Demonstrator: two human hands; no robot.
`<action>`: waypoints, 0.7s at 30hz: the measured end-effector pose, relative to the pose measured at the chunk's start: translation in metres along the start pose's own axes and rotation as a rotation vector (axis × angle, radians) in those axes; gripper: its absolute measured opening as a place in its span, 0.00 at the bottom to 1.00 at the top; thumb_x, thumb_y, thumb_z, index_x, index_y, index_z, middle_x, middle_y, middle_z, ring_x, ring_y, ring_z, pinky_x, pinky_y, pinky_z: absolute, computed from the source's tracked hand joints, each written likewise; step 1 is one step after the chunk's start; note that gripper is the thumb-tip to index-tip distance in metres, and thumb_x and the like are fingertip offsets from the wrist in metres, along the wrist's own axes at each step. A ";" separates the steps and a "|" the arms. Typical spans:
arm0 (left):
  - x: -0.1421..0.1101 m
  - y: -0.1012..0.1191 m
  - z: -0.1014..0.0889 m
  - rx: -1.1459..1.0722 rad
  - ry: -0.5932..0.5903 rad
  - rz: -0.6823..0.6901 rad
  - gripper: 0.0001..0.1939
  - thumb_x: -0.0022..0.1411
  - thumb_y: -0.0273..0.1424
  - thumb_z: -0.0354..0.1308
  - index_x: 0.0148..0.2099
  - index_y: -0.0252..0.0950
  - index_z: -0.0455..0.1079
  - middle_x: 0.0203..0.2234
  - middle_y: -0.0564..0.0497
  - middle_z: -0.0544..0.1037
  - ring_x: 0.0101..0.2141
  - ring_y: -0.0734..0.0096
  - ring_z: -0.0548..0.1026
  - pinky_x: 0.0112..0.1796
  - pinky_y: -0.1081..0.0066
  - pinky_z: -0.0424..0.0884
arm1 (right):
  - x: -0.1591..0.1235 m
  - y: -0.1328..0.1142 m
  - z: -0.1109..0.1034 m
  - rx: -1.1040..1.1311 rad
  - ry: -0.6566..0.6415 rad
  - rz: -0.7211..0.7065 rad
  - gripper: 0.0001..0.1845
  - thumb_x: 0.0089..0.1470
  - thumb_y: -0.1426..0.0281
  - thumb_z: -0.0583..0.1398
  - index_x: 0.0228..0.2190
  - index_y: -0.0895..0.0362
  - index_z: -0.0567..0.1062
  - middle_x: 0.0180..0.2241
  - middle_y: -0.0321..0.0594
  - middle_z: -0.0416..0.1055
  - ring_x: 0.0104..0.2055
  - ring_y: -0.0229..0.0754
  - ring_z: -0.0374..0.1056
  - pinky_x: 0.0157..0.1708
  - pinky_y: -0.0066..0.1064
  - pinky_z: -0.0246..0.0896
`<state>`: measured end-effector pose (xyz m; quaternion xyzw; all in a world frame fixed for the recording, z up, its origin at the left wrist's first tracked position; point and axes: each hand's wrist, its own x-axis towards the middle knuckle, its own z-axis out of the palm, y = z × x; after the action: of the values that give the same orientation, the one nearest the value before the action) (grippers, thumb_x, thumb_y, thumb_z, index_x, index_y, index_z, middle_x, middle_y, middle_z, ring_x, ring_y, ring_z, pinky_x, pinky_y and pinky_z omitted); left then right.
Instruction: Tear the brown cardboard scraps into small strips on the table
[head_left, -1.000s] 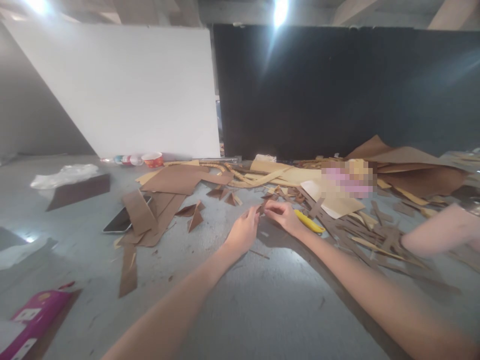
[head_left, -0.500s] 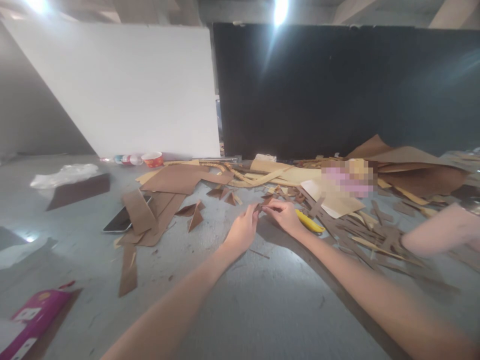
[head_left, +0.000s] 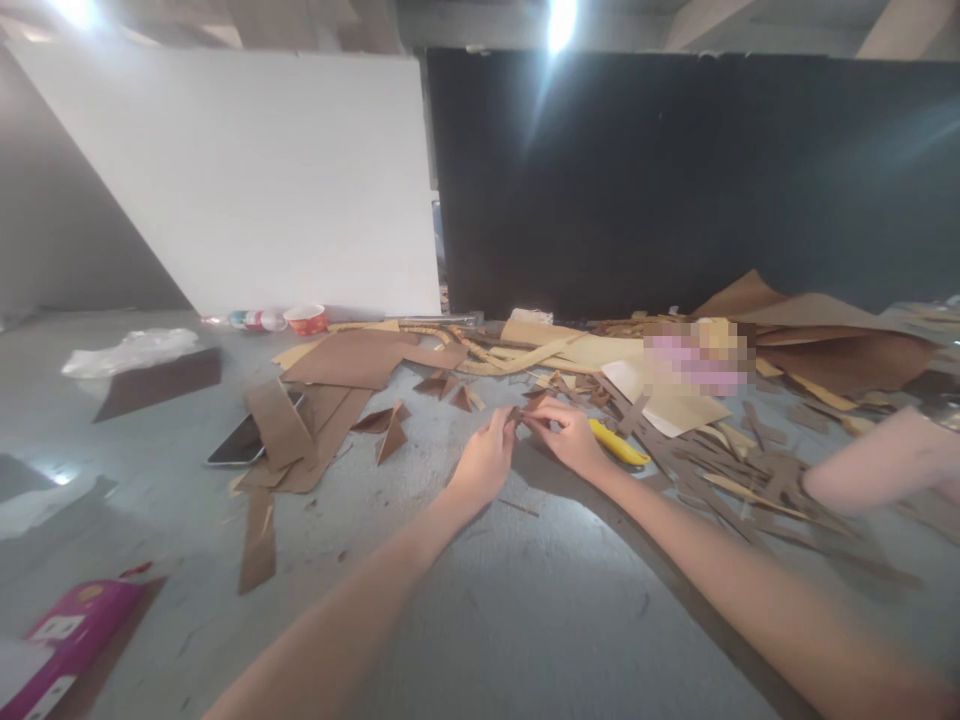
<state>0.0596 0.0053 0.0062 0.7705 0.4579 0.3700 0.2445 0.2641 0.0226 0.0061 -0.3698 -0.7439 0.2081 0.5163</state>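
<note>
In the middle of the worktop, my left hand (head_left: 484, 455) and my right hand (head_left: 566, 435) meet with fingertips nearly touching. Both pinch a small brown piece (head_left: 516, 414) that looks like leather or thick card; fingers cover most of it. Just right of my right hand lies a yellow tool handle (head_left: 619, 443), its working end hidden. Folded brown triangular pieces (head_left: 391, 438) stand to the left of my hands. More small brown triangles (head_left: 460, 397) sit a little beyond my left hand.
Brown strips and offcuts (head_left: 765, 480) are heaped at right, near another person's forearm (head_left: 881, 465). Left are a phone (head_left: 240, 440) partly under brown sheets (head_left: 330, 430), a plastic bag (head_left: 131, 352) and a purple packet (head_left: 82, 630). A red cup (head_left: 306, 320) stands at the back.
My right hand's fingers have shifted slightly on the small brown piece. My left hand stays almost in place, and the surroundings look the same.
</note>
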 end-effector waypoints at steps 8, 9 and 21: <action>0.000 0.001 0.000 0.007 -0.003 0.010 0.18 0.83 0.33 0.44 0.66 0.39 0.68 0.41 0.44 0.86 0.44 0.59 0.85 0.47 0.63 0.77 | 0.001 -0.001 -0.001 -0.037 0.038 0.002 0.17 0.69 0.53 0.66 0.37 0.52 0.87 0.33 0.43 0.78 0.36 0.49 0.73 0.37 0.40 0.70; 0.000 0.001 0.000 0.004 -0.002 0.013 0.18 0.83 0.33 0.44 0.66 0.39 0.68 0.41 0.44 0.86 0.43 0.59 0.85 0.47 0.63 0.77 | 0.001 0.000 -0.001 -0.032 0.035 0.000 0.17 0.69 0.53 0.66 0.37 0.52 0.87 0.33 0.43 0.78 0.37 0.49 0.73 0.38 0.40 0.71; 0.000 0.000 -0.002 -0.035 -0.003 0.005 0.17 0.83 0.35 0.44 0.66 0.40 0.67 0.40 0.46 0.85 0.39 0.62 0.85 0.43 0.67 0.76 | -0.001 0.001 -0.002 0.027 -0.088 -0.030 0.19 0.71 0.52 0.65 0.42 0.51 0.89 0.31 0.42 0.74 0.35 0.48 0.70 0.37 0.39 0.68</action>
<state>0.0582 0.0049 0.0075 0.7678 0.4492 0.3773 0.2577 0.2660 0.0223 0.0060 -0.3422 -0.7685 0.2265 0.4910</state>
